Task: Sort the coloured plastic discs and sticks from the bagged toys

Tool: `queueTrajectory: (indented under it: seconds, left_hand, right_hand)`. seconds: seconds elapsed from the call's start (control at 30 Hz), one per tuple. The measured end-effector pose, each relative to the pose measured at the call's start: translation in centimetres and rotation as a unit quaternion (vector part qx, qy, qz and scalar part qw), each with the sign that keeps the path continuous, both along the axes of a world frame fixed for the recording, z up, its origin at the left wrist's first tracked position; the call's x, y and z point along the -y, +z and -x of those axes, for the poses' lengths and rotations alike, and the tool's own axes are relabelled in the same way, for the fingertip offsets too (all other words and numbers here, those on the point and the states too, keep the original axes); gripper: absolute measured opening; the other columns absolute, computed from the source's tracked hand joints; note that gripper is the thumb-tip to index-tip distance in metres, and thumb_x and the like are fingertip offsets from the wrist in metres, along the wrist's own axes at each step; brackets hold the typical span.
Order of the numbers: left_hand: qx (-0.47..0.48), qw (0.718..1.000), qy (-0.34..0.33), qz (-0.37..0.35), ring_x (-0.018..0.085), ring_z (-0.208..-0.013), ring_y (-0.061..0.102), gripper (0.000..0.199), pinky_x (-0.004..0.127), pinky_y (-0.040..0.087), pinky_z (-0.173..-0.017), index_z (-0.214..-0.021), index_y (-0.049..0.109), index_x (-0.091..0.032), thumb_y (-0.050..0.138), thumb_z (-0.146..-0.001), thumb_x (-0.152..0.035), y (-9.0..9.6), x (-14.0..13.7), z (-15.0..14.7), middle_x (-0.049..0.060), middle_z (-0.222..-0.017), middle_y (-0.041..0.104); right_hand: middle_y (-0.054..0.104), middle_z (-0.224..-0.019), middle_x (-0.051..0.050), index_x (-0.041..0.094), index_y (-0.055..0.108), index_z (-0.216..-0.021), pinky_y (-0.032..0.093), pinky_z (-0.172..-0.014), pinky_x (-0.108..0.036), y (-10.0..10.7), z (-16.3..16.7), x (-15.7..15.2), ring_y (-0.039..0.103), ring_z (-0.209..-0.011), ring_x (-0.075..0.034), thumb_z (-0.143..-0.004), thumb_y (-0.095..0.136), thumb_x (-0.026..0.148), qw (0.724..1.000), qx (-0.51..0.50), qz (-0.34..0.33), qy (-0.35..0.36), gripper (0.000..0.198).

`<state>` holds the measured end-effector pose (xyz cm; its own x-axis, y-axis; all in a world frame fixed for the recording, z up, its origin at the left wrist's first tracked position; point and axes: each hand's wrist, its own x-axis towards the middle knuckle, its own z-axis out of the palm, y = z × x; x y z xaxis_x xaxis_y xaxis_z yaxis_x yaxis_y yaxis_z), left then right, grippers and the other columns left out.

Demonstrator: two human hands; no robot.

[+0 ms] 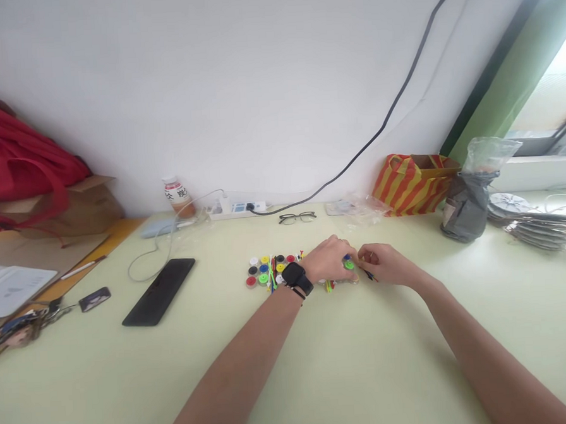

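Small round pieces with coloured tops (pixel 263 278), in white, yellow, black, red and green, stand in rows at the middle of the table. Thin coloured strips (pixel 273 272) that look like cable ties lie among them. My left hand (pixel 326 260), with a black watch (pixel 296 277) on its wrist, reaches over the rows and hides part of them. Its thumb and fingers close around the right end, by a green-topped piece (pixel 349 266). Just right of it, my right hand (pixel 383 263) pinches thin dark strips (pixel 370 275), their tips pointing down.
Glasses (pixel 297 218) and a power strip (pixel 238 209) lie behind the rows. To the left are a black phone (pixel 159 292), keys (pixel 37 323) and a bottle (pixel 178 197). A striped bag (pixel 412 183), a grey bag (pixel 465 209) and stacked discs (pixel 540 227) stand back right.
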<state>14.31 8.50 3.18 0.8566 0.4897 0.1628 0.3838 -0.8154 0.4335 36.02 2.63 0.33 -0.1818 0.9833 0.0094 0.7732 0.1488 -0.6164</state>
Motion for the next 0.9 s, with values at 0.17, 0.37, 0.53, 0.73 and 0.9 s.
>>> queueTrajectory:
  seconds: [0.17, 0.37, 0.53, 0.73, 0.9]
  left_hand:
    - [-0.017, 1.0, 0.009, -0.01, 0.031, -0.11, 0.06, 0.038, 0.037, 0.05, -0.09, -0.105, 0.077, -0.024, 0.082, -0.076, -0.048, -0.1, -0.5, 0.6, 0.007, -0.107, 0.072]
    - [0.029, 0.998, 0.054, 0.027, 0.028, -0.117, 0.061, 0.039, 0.038, 0.05, -0.099, -0.119, 0.074, -0.022, 0.073, -0.086, -0.045, 1.8, -2.0, 3.1, 0.008, -0.123, 0.071]
    - [0.076, 0.988, 0.12, 0.057, 0.022, -0.097, 0.067, 0.038, 0.033, 0.054, -0.083, -0.114, 0.076, -0.023, 0.072, -0.086, -0.048, 4.4, -3.6, 6.4, 0.007, -0.12, 0.074]
    - [0.118, 0.981, 0.153, 0.029, 0.02, -0.093, 0.068, 0.034, 0.032, 0.054, -0.081, -0.109, 0.078, -0.021, 0.071, -0.088, -0.046, 8.1, -2.9, 9.3, 0.007, -0.114, 0.077]
    - [0.141, 0.979, 0.148, -0.015, 0.019, -0.093, 0.068, 0.032, 0.031, 0.054, -0.082, -0.109, 0.077, -0.026, 0.062, -0.095, -0.05, 10.7, 0.5, 11.5, 0.004, -0.113, 0.077]
  right_hand:
    - [0.069, -0.071, 0.0, 0.023, 0.069, -0.087, 0.044, -0.057, -0.028, 0.2, 0.3, 0.1, 0.06, -0.063, -0.017, -0.088, 0.06, 0.039, 0.999, -0.046, 0.006, 0.018, 0.018]
    - [0.072, -0.08, -0.001, 0.022, 0.07, -0.091, 0.048, -0.062, -0.029, 0.5, 0.6, 0.2, 0.063, -0.069, -0.017, -0.088, 0.062, 0.04, 0.99, -0.119, 0.054, 0.047, 0.019]
    - [0.067, -0.073, 0.0, 0.022, 0.066, -0.087, 0.045, -0.059, -0.028, 0.2, 0.6, 0.0, 0.059, -0.065, -0.017, -0.088, 0.061, 0.043, 0.992, -0.113, 0.045, 0.03, 0.021]
    - [0.066, -0.072, -0.002, 0.025, 0.065, -0.087, 0.044, -0.06, -0.033, 0.7, 0.9, 0.1, 0.054, -0.062, -0.018, -0.092, 0.056, 0.039, 0.994, 0.008, -0.111, -0.017, 0.018]
    - [0.068, -0.076, -0.006, 0.027, 0.068, -0.085, 0.048, -0.065, -0.038, 4.0, 1.6, 1.6, 0.056, -0.067, -0.021, -0.091, 0.063, 0.043, 0.953, -0.049, -0.287, -0.084, 0.018]
